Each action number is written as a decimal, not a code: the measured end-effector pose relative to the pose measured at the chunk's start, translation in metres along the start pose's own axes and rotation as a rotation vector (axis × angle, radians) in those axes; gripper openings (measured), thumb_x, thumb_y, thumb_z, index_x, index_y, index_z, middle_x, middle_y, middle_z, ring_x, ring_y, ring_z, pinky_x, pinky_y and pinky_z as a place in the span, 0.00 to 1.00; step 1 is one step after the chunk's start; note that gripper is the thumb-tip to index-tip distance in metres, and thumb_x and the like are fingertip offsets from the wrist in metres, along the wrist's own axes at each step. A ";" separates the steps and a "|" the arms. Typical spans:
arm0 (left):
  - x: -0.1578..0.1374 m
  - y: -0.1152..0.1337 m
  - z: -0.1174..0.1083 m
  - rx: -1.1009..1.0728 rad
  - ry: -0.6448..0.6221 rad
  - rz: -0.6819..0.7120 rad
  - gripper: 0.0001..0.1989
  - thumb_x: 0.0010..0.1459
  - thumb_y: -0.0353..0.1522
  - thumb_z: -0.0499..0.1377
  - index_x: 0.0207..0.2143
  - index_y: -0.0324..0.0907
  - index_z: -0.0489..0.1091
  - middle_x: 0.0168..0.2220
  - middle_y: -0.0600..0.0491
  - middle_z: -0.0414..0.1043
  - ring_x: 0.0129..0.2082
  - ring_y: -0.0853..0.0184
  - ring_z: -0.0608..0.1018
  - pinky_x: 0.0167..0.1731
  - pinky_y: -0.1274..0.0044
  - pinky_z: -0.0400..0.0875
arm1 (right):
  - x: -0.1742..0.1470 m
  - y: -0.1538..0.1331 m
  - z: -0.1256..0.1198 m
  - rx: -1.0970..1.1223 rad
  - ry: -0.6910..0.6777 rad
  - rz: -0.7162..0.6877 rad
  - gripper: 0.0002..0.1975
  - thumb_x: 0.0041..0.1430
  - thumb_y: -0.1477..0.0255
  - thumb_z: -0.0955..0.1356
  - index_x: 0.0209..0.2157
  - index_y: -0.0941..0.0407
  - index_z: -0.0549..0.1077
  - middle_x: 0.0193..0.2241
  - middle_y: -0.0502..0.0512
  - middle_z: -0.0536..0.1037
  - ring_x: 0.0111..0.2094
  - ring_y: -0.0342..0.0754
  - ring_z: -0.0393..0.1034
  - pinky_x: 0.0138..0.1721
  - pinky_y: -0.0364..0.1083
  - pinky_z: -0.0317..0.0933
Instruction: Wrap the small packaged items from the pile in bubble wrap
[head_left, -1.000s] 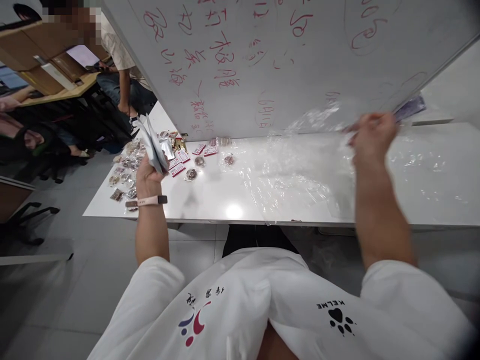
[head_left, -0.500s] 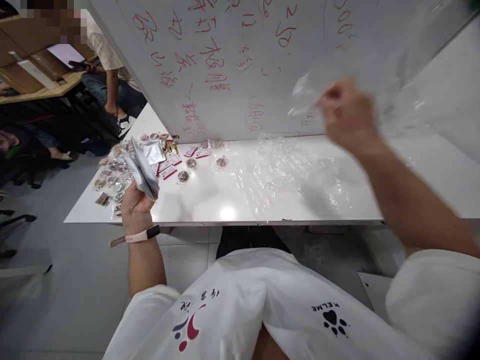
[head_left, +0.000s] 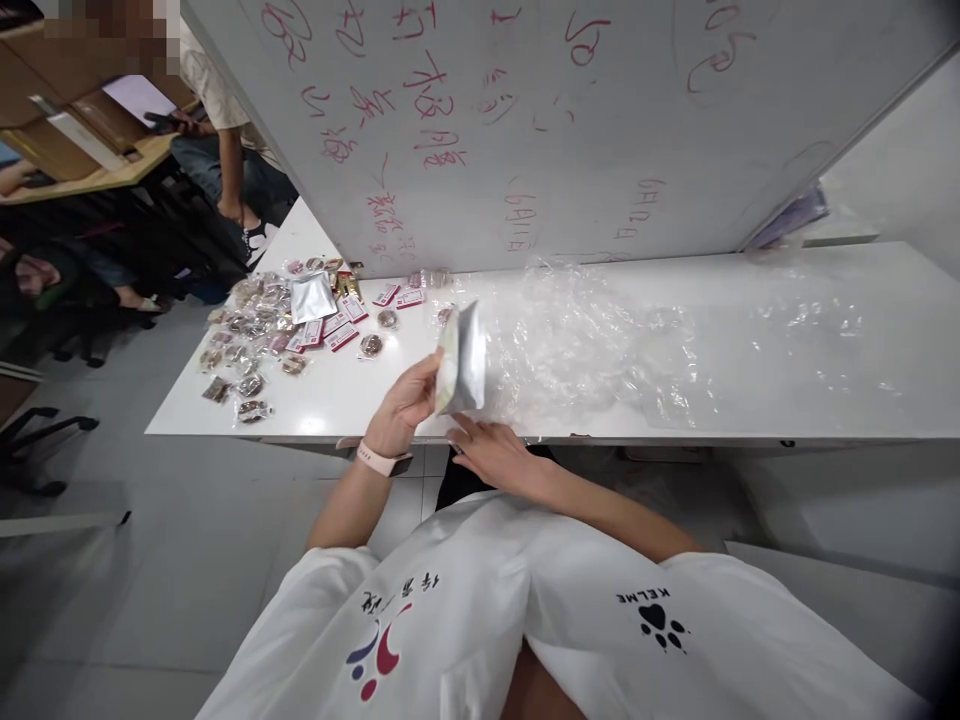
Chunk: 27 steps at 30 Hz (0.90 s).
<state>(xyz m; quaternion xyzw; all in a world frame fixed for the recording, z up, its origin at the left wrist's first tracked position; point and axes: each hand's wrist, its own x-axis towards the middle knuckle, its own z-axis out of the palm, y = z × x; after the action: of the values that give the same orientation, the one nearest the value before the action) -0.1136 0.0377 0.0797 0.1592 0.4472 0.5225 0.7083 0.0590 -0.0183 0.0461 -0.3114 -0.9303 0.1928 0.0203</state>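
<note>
My left hand [head_left: 405, 408] is closed on silver foil pouches [head_left: 469, 360], held upright over the front of the white table [head_left: 375, 400]. They stand slightly apart at the top, and a pale printed side faces left. Just below their lower edge, my right hand [head_left: 499, 455] has its fingers stretched toward them; whether it touches them I cannot tell. Another foil pouch [head_left: 313, 297] lies among several small wrapped pieces [head_left: 240, 325] on the left. Red-and-white cards [head_left: 343, 336] lie beside it. Crumpled clear plastic [head_left: 585, 340] spreads right of the held pouches.
A whiteboard [head_left: 525, 130] with red handwriting stands along the table's back. More clear plastic [head_left: 810, 330] lies on the right part of the table. Beyond the table's left end, a person [head_left: 232, 150] sits near a wooden desk [head_left: 90, 180] with cardboard boxes.
My left hand has carried the foil pouches rightward to the middle. My right hand has let go of the clear plastic it held up and come down beside the pouches; plastic now lies at right.
</note>
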 end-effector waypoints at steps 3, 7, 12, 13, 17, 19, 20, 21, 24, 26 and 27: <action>0.024 -0.028 0.000 0.111 0.070 -0.051 0.13 0.52 0.31 0.69 0.38 0.34 0.73 0.28 0.51 0.77 0.27 0.69 0.78 0.33 0.78 0.77 | -0.042 0.005 -0.006 0.202 -0.112 -0.001 0.20 0.69 0.62 0.62 0.59 0.51 0.66 0.67 0.62 0.57 0.52 0.59 0.71 0.49 0.57 0.65; 0.040 -0.043 -0.008 0.223 0.234 0.001 0.14 0.51 0.31 0.70 0.37 0.36 0.71 0.30 0.51 0.77 0.29 0.68 0.78 0.37 0.74 0.75 | -0.099 0.019 -0.024 0.487 -0.232 0.021 0.18 0.70 0.61 0.61 0.53 0.51 0.73 0.51 0.56 0.78 0.45 0.54 0.75 0.45 0.51 0.66; 0.040 -0.047 -0.008 0.375 0.249 0.055 0.15 0.54 0.33 0.69 0.41 0.38 0.69 0.30 0.51 0.74 0.29 0.67 0.77 0.34 0.75 0.73 | -0.119 0.040 -0.052 0.422 0.445 0.325 0.18 0.70 0.63 0.59 0.52 0.52 0.74 0.43 0.57 0.79 0.28 0.44 0.71 0.32 0.45 0.65; 0.040 -0.048 -0.007 0.409 0.257 0.071 0.17 0.54 0.33 0.69 0.43 0.39 0.69 0.29 0.52 0.73 0.29 0.68 0.77 0.32 0.76 0.72 | -0.114 0.046 -0.058 0.326 0.531 0.373 0.19 0.70 0.64 0.59 0.57 0.53 0.70 0.47 0.59 0.77 0.26 0.43 0.68 0.30 0.45 0.64; 0.038 -0.049 -0.006 0.506 0.312 0.096 0.20 0.54 0.34 0.69 0.47 0.39 0.68 0.25 0.56 0.68 0.26 0.68 0.74 0.27 0.78 0.67 | -0.094 0.075 -0.070 0.032 0.401 0.330 0.22 0.67 0.73 0.58 0.61 0.53 0.67 0.48 0.62 0.75 0.28 0.46 0.67 0.25 0.46 0.60; 0.038 -0.048 -0.008 0.511 0.324 0.097 0.21 0.54 0.35 0.68 0.47 0.39 0.67 0.26 0.54 0.68 0.27 0.67 0.74 0.28 0.78 0.67 | -0.107 0.092 -0.064 0.011 0.246 0.214 0.18 0.66 0.74 0.58 0.45 0.53 0.77 0.37 0.59 0.77 0.32 0.50 0.69 0.26 0.46 0.61; 0.038 -0.047 -0.010 0.506 0.330 0.103 0.21 0.54 0.35 0.68 0.47 0.40 0.67 0.27 0.54 0.69 0.29 0.67 0.75 0.29 0.77 0.68 | -0.121 0.101 -0.059 0.035 0.177 0.155 0.18 0.66 0.74 0.58 0.36 0.52 0.78 0.33 0.58 0.77 0.33 0.51 0.70 0.27 0.47 0.62; 0.039 -0.046 -0.011 0.500 0.329 0.114 0.20 0.54 0.35 0.68 0.46 0.40 0.67 0.29 0.53 0.70 0.29 0.67 0.75 0.30 0.77 0.68 | -0.140 0.111 -0.053 0.072 0.124 0.108 0.18 0.66 0.72 0.58 0.28 0.51 0.76 0.30 0.57 0.76 0.33 0.51 0.71 0.27 0.47 0.63; 0.041 -0.043 -0.013 0.491 0.324 0.146 0.18 0.53 0.36 0.69 0.40 0.41 0.65 0.29 0.55 0.68 0.28 0.69 0.73 0.29 0.78 0.67 | -0.212 0.139 -0.040 0.112 0.158 0.197 0.18 0.64 0.66 0.60 0.21 0.47 0.73 0.25 0.52 0.77 0.24 0.50 0.70 0.19 0.49 0.61; 0.042 -0.042 -0.012 0.492 0.329 0.149 0.17 0.52 0.35 0.69 0.37 0.42 0.63 0.28 0.56 0.67 0.27 0.71 0.72 0.28 0.79 0.66 | -0.247 0.148 -0.046 -0.007 0.315 0.434 0.16 0.62 0.62 0.60 0.23 0.43 0.74 0.24 0.49 0.77 0.19 0.51 0.68 0.16 0.50 0.57; 0.043 -0.042 -0.011 0.493 0.334 0.152 0.17 0.53 0.35 0.69 0.36 0.42 0.62 0.28 0.57 0.66 0.26 0.71 0.71 0.28 0.80 0.66 | -0.255 0.148 -0.054 -0.076 0.404 0.556 0.15 0.62 0.61 0.60 0.26 0.41 0.75 0.26 0.48 0.78 0.20 0.53 0.68 0.16 0.51 0.58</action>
<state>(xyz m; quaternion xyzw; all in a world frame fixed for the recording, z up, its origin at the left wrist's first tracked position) -0.0947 0.0556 0.0243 0.2710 0.6574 0.4687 0.5242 0.3575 -0.0413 0.0619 -0.5855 -0.7935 0.0908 0.1392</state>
